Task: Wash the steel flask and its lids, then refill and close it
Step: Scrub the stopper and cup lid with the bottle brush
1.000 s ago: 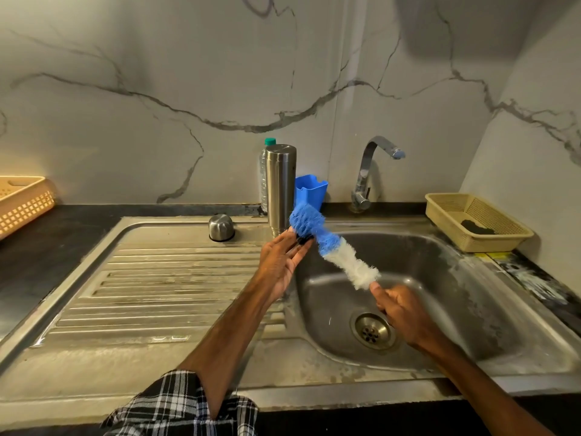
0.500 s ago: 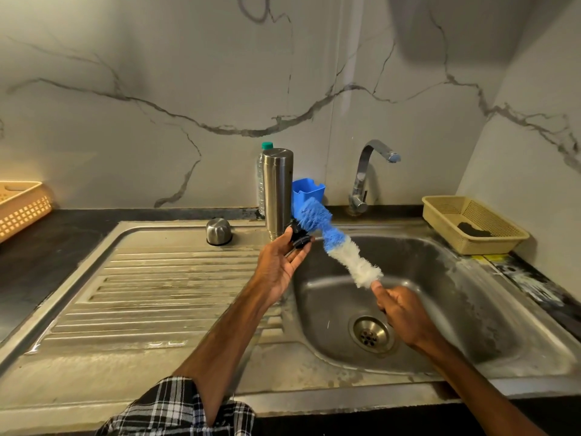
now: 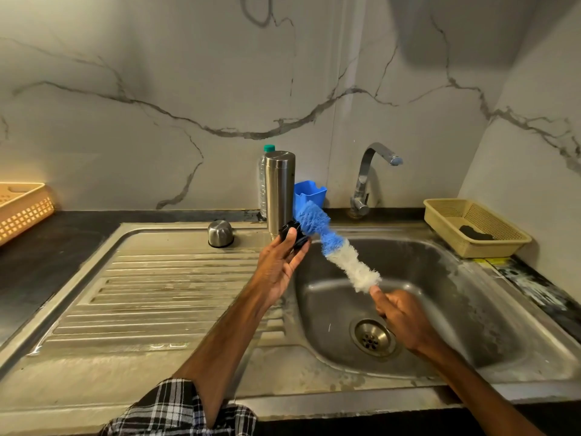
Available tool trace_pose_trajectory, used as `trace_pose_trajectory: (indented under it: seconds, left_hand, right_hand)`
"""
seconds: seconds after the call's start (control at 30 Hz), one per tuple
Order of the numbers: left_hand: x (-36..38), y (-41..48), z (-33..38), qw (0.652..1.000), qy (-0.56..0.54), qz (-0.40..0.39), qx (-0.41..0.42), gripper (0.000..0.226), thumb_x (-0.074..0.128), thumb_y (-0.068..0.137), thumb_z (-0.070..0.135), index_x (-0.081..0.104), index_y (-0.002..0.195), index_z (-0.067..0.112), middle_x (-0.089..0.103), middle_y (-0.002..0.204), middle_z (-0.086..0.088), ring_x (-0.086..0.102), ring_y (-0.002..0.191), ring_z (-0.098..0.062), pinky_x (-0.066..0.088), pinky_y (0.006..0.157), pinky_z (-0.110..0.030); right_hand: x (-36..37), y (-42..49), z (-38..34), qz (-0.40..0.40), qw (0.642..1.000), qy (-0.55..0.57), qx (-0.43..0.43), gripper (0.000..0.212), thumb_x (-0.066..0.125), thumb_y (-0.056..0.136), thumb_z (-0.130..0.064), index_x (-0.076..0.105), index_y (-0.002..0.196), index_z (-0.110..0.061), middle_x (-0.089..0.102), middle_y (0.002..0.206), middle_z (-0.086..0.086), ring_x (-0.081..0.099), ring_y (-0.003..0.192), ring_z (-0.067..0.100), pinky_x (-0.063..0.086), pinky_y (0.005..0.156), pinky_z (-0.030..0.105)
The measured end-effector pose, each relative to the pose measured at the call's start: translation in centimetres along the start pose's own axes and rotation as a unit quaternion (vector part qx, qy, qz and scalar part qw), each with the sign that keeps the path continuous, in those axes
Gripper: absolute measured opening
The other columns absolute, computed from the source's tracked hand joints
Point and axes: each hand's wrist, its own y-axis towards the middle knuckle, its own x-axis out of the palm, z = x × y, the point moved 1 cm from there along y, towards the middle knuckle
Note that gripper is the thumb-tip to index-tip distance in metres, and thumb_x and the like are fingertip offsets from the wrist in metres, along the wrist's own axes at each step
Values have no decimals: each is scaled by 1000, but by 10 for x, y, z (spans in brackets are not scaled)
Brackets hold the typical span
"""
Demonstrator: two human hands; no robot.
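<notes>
The steel flask [image 3: 279, 191] stands upside down at the back of the sink, between the drainboard and the basin. Its steel cup lid [image 3: 220, 233] sits on the drainboard to the left. My left hand [image 3: 278, 265] holds a small black inner lid [image 3: 292, 235] in its fingertips, just in front of the flask. My right hand [image 3: 401, 316] grips the handle of a bottle brush [image 3: 333, 251] over the basin. The brush's blue tip presses against the black lid; its white part points down toward my right hand.
A tap [image 3: 367, 177] rises behind the sink basin [image 3: 471, 325], with no water running. A blue holder [image 3: 309, 191] and a plastic bottle [image 3: 263, 180] stand behind the flask. A beige basket [image 3: 471, 226] with a dark scrubber sits right; another basket [image 3: 22, 207] far left.
The brush has shifted up against the black lid, which now shows more in my left fingertips. Both hands stay in nearly the same place.
</notes>
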Motion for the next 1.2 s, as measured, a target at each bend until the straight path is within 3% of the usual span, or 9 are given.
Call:
trace_pose_trajectory:
  seconds: [0.33, 0.6, 0.7, 1.0, 1.2]
  left_hand:
    - [3, -4, -4, 1000, -3, 4, -16, 31, 62, 99, 10, 59, 126, -4, 68, 125, -26, 68, 115, -35, 61, 89, -36]
    - [6, -8, -1, 999, -25, -29, -8, 33, 56, 102, 12, 53, 130, -6, 68, 120, -30, 73, 105, -33, 61, 86, -30]
    - [3, -7, 0, 999, -28, -19, -8, 33, 56, 102, 12, 52, 131, -4, 66, 125, -30, 71, 110, -34, 61, 88, -32]
    - [3, -5, -5, 999, -42, 19, -28, 34, 55, 100, 7, 52, 133, -2, 62, 132, -29, 70, 106, -32, 64, 73, -30]
    - [3, -4, -3, 998, -42, 6, -40, 33, 54, 102, 12, 53, 132, -2, 63, 130, -30, 68, 113, -39, 62, 86, -36]
  right_hand:
    - [1, 2, 2, 10, 1000, -14, 3, 56, 47, 104, -33, 39, 50, -23, 31, 44, -9, 27, 43, 8, 25, 48, 28]
    - [-2, 3, 2, 28, 999, -21, 1, 55, 46, 103, -36, 37, 50, -21, 28, 45, -7, 24, 44, 9, 22, 48, 27]
    - [0, 1, 1, 20, 1000, -13, -3, 55, 47, 102, -36, 38, 50, -23, 30, 45, -7, 26, 45, 9, 23, 48, 27]
    - [3, 0, 4, -4, 999, -35, -13, 57, 46, 104, -41, 40, 50, -23, 32, 45, -7, 29, 44, 9, 26, 49, 31]
    - [1, 0, 2, 2, 1000, -21, -6, 56, 45, 103, -36, 39, 50, -23, 32, 44, -7, 28, 43, 10, 25, 48, 30]
